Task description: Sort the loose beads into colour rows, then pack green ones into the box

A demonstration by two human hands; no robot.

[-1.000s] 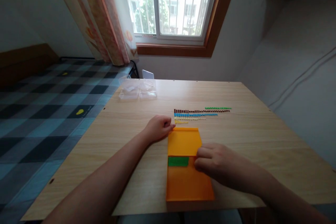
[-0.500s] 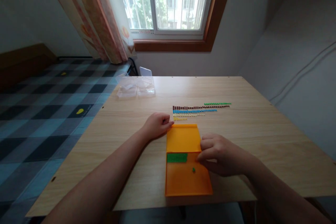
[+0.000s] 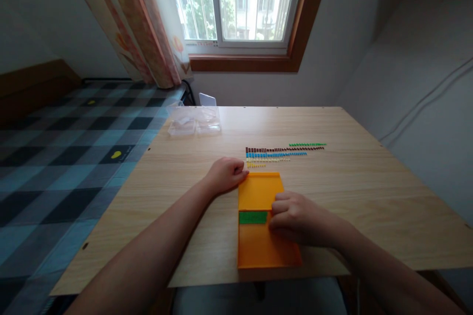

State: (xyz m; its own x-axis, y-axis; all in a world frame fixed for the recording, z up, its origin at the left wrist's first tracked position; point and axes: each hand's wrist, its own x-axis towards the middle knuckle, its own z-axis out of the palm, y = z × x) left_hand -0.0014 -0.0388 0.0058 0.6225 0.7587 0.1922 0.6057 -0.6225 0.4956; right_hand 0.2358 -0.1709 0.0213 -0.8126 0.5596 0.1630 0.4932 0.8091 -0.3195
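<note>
A shallow orange box (image 3: 258, 256) lies unfolded on the wooden table (image 3: 369, 206), with its yellow-orange half (image 3: 258, 192) on the far side. A flat green block (image 3: 253, 217) of small pieces sits in the upper left of the near half. My left hand (image 3: 226, 175) is closed at the box's far left corner, a fingertip against it; what it holds, if anything, is hidden. My right hand (image 3: 293, 217) reaches over the box's right side, fingers pressed together by the green block's right end. Its fingertips hide whatever is between them.
Beyond the box lie rows of tiny brown pieces (image 3: 266, 149), blue pieces (image 3: 273, 154), yellow pieces (image 3: 254, 165) and green pieces (image 3: 306, 144). Clear plastic containers (image 3: 194, 120) stand at the far left of the table. A bed (image 3: 92, 128) with a checked cover adjoins the left side.
My right hand has moved left over the box, closer to the green block. The loose small green piece seen earlier in the near half is out of sight. My left hand stays at the corner.
</note>
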